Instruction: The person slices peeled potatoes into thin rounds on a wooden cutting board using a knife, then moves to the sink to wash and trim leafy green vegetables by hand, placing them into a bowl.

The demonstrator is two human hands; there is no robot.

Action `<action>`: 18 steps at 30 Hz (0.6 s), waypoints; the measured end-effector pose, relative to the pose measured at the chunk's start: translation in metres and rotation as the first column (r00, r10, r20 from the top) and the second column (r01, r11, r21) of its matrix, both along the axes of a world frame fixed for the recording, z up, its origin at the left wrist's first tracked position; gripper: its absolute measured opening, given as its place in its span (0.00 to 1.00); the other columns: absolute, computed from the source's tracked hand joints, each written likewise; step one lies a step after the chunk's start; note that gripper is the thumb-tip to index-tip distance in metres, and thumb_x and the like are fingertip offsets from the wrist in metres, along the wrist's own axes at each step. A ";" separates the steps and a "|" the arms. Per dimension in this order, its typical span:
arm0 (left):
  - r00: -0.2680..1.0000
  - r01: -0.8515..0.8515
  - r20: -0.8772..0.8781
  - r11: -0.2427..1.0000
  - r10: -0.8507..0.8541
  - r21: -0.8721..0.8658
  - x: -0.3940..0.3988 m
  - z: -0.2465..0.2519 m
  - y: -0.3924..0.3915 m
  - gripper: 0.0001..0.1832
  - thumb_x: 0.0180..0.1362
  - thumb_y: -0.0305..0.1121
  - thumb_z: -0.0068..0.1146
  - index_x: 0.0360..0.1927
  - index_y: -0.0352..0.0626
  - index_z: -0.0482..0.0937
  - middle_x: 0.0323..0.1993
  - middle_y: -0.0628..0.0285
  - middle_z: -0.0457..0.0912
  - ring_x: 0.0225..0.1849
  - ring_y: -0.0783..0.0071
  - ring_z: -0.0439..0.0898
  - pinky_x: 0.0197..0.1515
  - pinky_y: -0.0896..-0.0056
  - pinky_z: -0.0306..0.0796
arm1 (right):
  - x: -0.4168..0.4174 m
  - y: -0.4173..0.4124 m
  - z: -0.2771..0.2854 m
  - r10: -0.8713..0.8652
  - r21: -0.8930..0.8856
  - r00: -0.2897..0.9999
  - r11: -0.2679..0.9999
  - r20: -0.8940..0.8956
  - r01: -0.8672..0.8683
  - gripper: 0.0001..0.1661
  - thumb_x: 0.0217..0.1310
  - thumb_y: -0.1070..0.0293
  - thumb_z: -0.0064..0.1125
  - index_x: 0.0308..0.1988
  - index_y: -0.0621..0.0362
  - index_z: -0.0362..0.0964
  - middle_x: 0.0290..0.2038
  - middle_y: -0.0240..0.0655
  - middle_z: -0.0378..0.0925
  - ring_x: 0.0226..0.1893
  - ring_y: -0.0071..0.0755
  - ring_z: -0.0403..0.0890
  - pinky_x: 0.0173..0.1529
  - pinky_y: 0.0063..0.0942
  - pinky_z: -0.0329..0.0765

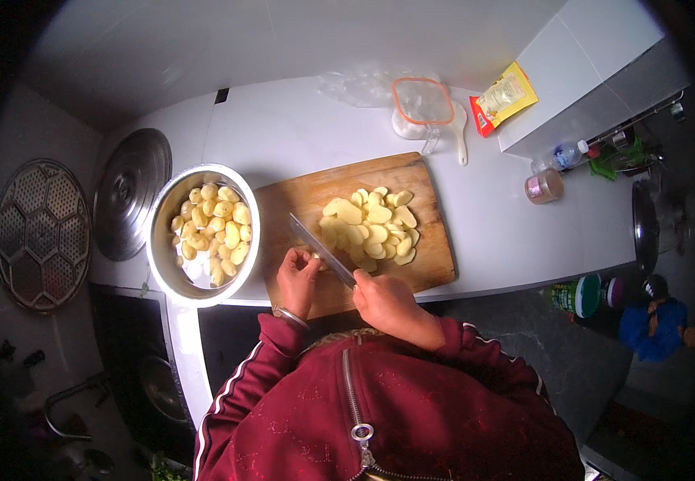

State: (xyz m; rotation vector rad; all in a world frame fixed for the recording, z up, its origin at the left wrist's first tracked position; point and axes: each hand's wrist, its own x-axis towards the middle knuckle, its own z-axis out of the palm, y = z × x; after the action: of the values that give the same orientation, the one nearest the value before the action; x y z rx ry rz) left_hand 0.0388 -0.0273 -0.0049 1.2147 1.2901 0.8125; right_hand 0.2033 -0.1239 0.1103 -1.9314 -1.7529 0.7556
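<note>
My right hand (pixel 386 306) grips the handle of a kitchen knife (pixel 323 251), whose broad blade slants up and left over a wooden cutting board (pixel 287 198). Left of the blade, my left hand (pixel 297 281) pinches a small piece of peeled potato (pixel 317 257) against the board, mostly hidden by the fingers and blade. A heap of potato slices (pixel 377 228) lies on the board to the right of the knife. Beside the board's left edge stands a metal basin (pixel 254 198) with several peeled whole potatoes (pixel 215 222) in water.
A metal lid (pixel 137 186) leans behind the basin. At the back are a clear container with an orange rim (pixel 422 78), a white spoon (pixel 460 132) and a yellow-red packet (pixel 507 93). To the right stand a jar (pixel 544 186) and plastic bottle (pixel 569 155). The counter's front edge (pixel 504 275) runs near me.
</note>
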 end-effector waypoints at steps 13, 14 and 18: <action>0.991 0.036 0.131 0.999 -0.034 -0.013 -0.002 0.010 -0.005 0.06 0.54 0.23 0.58 0.30 0.42 0.72 0.26 0.73 0.73 0.29 0.86 0.70 0.33 0.82 0.67 | -0.007 0.034 -0.023 -0.003 -0.033 0.997 0.999 -0.079 0.000 0.09 0.60 0.68 0.51 0.34 0.63 0.68 0.22 0.53 0.77 0.25 0.62 0.80 0.31 0.55 0.75; 0.985 0.038 0.171 0.997 -0.027 -0.061 -0.003 0.011 -0.006 0.07 0.54 0.23 0.59 0.31 0.42 0.71 0.28 0.72 0.73 0.30 0.86 0.70 0.34 0.82 0.67 | -0.008 0.034 -0.026 -0.013 -0.024 0.997 1.000 -0.077 0.011 0.08 0.59 0.68 0.52 0.33 0.63 0.68 0.22 0.53 0.77 0.25 0.61 0.80 0.31 0.54 0.76; 0.995 0.045 0.090 0.998 -0.041 -0.047 -0.004 0.008 -0.003 0.06 0.54 0.24 0.59 0.31 0.41 0.72 0.28 0.71 0.73 0.31 0.85 0.70 0.35 0.81 0.67 | -0.012 0.024 -0.027 -0.029 0.058 0.997 0.998 -0.071 0.033 0.07 0.56 0.70 0.53 0.32 0.62 0.68 0.21 0.53 0.77 0.24 0.60 0.81 0.30 0.53 0.76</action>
State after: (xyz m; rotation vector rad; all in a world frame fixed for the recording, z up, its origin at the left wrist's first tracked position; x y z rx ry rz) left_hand 0.0347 -0.0304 0.0035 1.1512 1.2012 0.7902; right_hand 0.1912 -0.0999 0.0831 -1.8662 -1.6807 0.7428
